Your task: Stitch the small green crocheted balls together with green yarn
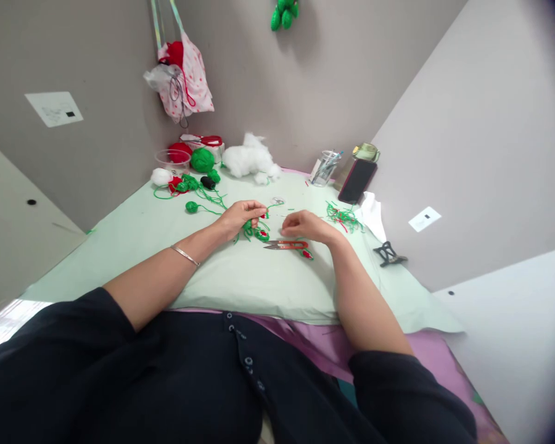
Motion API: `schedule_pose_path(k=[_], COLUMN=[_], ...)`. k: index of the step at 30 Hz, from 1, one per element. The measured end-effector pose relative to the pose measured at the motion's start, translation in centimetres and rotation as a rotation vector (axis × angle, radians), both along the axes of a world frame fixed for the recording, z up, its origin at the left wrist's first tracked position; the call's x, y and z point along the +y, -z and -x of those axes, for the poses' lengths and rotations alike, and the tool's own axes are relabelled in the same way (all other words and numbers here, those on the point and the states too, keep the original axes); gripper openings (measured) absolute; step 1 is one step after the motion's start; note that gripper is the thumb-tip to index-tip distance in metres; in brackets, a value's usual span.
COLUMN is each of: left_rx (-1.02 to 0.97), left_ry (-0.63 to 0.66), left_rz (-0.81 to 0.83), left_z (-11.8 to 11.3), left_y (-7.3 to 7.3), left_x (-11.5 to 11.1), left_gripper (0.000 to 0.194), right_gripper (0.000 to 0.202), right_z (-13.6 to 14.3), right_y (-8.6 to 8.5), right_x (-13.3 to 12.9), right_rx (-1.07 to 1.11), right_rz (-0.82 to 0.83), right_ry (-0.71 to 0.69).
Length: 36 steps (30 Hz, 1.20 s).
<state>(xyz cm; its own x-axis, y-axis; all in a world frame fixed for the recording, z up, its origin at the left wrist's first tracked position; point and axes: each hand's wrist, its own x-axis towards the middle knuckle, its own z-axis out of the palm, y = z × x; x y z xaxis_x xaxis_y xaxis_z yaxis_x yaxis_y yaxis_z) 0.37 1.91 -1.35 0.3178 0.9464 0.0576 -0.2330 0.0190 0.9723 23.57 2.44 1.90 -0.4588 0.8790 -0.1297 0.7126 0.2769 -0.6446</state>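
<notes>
My left hand [243,217] pinches a small green-and-red crocheted piece [265,214] between thumb and fingers. Under and beside that hand lie more green crocheted pieces [261,234] with red centres and loose yarn tails. A short gap to the right, my right hand [308,226] is closed with fingertips together; whatever they hold is too small to make out. Just below it, thread snips [287,245] with orange handles lie on the pale green cloth, blades pointing left. Another green-and-red piece [307,253] rests partly beneath the handles.
Yarn balls, including a green one [202,160], and white stuffing [252,157] sit at the back. Behind my right hand are yarn scraps [345,216], a cup of tools [325,168], a propped phone [358,180] and a black stand [388,253]. A dotted bag [195,80] hangs above.
</notes>
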Motion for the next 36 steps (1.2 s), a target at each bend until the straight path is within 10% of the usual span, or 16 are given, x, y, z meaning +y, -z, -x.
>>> schedule_pose_path(k=[8, 21, 36], left_rx=[-0.085, -0.082, 0.038], left_ry=[-0.019, -0.041, 0.022], left_rz=[0.108, 0.122, -0.108], left_z=[0.3, 0.3, -0.2], left_y=[-0.9, -1.0, 0.2], left_x=[-0.4, -0.4, -0.3], left_gripper=[0.018, 0.03, 0.035], right_gripper=[0.018, 0.035, 0.056], right_z=[0.5, 0.1, 1.8], right_y=[-1.1, -1.6, -1.2], right_x=[-1.7, -1.0, -2.1], right_rx=[-0.154, 0.584, 0.234], right_rz=[0.049, 0.132, -0.05], right_ry=[-0.197, 0.125, -0.034])
